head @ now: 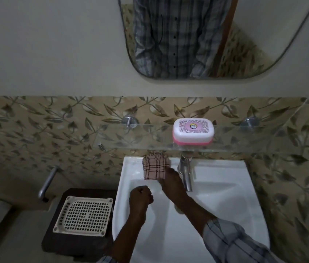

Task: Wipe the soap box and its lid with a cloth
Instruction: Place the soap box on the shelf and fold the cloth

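The soap box (193, 132) stands on a glass shelf (140, 137) above the sink, its white patterned lid closed over a pink base. A folded pink checked cloth (154, 167) lies on the back rim of the white sink (225, 179), left of the tap. My right hand (171, 182) reaches across the basin and its fingers touch the cloth's right edge; whether they grip it I cannot tell. Over the basin's left side my left hand (141, 195) hovers with its fingers curled in and nothing visible in it.
A chrome tap (186, 172) rises just right of the cloth, under the shelf. Left of the sink a dark stool carries a white perforated tray (84, 216). A mirror (206, 35) hangs above, and a chrome pipe (46, 184) sticks out of the tiled wall.
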Action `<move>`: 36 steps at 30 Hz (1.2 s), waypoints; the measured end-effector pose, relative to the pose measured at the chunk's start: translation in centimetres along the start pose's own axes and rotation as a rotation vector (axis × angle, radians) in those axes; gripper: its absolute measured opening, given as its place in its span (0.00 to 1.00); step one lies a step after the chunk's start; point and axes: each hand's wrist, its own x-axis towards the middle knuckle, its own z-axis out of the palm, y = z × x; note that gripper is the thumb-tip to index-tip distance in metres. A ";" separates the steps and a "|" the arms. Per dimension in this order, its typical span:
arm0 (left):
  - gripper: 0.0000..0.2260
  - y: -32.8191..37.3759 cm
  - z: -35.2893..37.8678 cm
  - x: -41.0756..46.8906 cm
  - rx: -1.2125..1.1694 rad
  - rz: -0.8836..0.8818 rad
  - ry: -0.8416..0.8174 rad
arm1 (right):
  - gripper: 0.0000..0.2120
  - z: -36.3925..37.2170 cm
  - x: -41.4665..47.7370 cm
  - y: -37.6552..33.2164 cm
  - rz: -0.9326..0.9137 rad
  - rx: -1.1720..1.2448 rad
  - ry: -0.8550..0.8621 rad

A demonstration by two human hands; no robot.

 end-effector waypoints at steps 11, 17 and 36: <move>0.08 -3.4 -1.8 -2.0 -0.221 -0.303 -0.064 | 0.20 2.7 7.7 -0.5 0.638 0.531 0.022; 0.21 0.0 -1.5 -0.3 -0.647 -0.369 -0.255 | 0.21 -2.0 4.5 -2.5 0.553 1.086 -0.205; 0.15 4.2 1.4 -8.5 0.370 0.748 -0.308 | 0.34 -8.9 -10.0 -1.5 0.576 1.600 -0.128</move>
